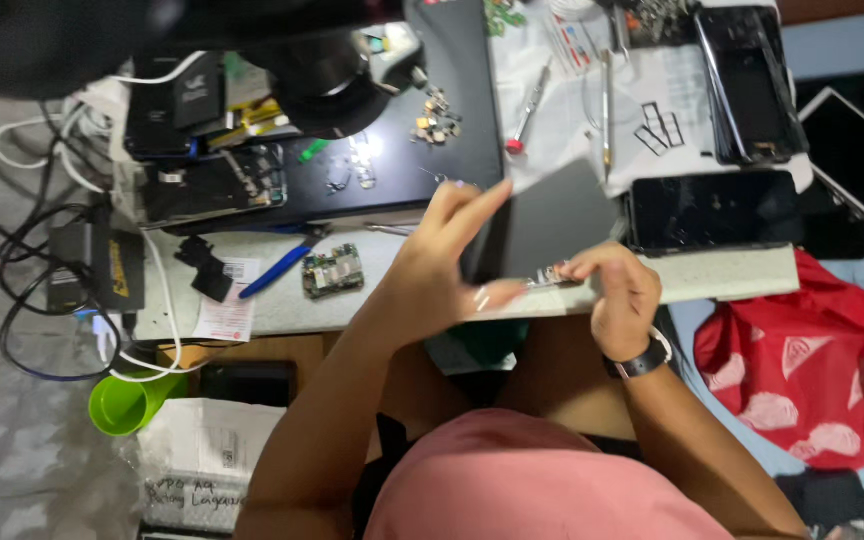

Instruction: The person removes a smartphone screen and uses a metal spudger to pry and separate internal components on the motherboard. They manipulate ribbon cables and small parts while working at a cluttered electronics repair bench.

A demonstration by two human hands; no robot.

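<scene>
pink shirt (542, 490) fills the bottom of the head view, nearest the lens; both forearms run up from it to the front edge of the pale work surface (352, 312).

small metallic part (549, 279), thin and flat, silver with a pinkish tint, too small to tell more. it sits between the two hands, just above the front edge of the surface.

right hand (617, 290): fingers curled narrow, pinching the right end of the part. black watch (642, 362) on that wrist.

left hand (442, 270): thumb tip touching or just beside the left end of the part, index and other fingers fanned up and wide. cannot tell whether this hand grips anything.

risk, as a judgement: the part is held by fingertips only, over the very edge of the surface. a slip would likely drop it into the lap or onto the floor, where something this small is hard to find. a hard pinch could bend it.

outward: dark grey mat (542, 225) just behind the hands; black phone with dark screen (717, 210) to the right; green circuit board (332, 271) and blue-handled tool (274, 271) to the left; red-tipped screwdriver (527, 118) further back. red patterned cloth bag (812, 370) on the floor at right, lime-green cup (132, 402) on its side at left.
</scene>
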